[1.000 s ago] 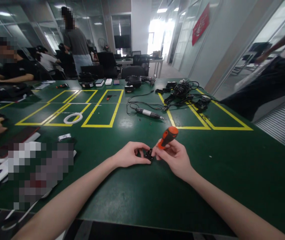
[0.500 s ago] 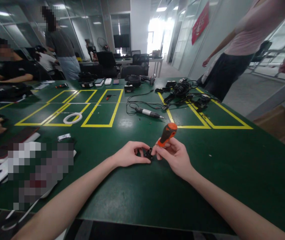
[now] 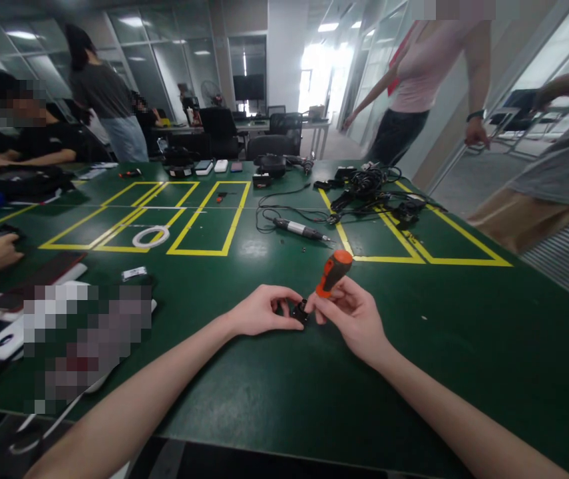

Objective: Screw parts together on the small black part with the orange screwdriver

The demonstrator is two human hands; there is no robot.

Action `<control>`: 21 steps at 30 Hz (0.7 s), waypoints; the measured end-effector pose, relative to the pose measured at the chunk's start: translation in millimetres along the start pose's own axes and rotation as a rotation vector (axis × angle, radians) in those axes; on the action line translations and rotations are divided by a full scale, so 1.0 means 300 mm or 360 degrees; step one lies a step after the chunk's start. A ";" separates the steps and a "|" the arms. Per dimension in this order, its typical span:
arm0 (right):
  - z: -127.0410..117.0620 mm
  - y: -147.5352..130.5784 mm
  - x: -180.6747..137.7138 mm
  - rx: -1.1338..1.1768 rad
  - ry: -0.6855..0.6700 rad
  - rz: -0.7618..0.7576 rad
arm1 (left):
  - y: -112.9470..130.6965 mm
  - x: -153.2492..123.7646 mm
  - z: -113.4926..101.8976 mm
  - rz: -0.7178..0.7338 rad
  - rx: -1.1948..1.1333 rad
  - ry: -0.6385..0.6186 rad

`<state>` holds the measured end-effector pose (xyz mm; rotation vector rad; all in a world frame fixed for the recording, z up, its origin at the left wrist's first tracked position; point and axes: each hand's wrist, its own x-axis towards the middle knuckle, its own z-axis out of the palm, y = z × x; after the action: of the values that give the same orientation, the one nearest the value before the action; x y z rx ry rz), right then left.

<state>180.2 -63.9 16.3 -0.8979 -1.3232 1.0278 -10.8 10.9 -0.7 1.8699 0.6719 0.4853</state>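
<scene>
Orange-and-black screwdriver (image 3: 335,273) tilted in right grip (image 3: 357,318), fingers curled closely round it; tip hidden. Left grip (image 3: 265,310) narrowed to pinch small black part (image 3: 299,313) low over surface (image 3: 244,392), just beside right grip. Likely screw-driving step; next turn calls for steady pinch.

Orange-and-dark-grey screwdriver (image 3: 335,271) with thick rounded handle, just right of and below frame centre; held, butt end up and leaning right, lower end angled down-left, shaft mostly hidden. Small black part (image 3: 301,311) with short cylindrical top, below frame centre, just left of screwdriver; pinched, partly covered. Tip contact with it: can't tell.
</scene>
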 end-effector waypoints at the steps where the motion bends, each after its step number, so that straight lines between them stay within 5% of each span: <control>1: 0.000 0.001 0.000 -0.0015 0.0002 0.0012 | 0.002 0.000 0.000 -0.0003 0.0001 -0.0002; 21: 0.002 -0.012 0.005 -0.0049 -0.0065 -0.0065 | -0.006 0.000 0.001 -0.0023 0.0000 0.0001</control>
<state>179.9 -63.6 20.2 -0.8739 -1.3893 1.0011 -11.1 11.1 -2.5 1.8636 0.6852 0.4764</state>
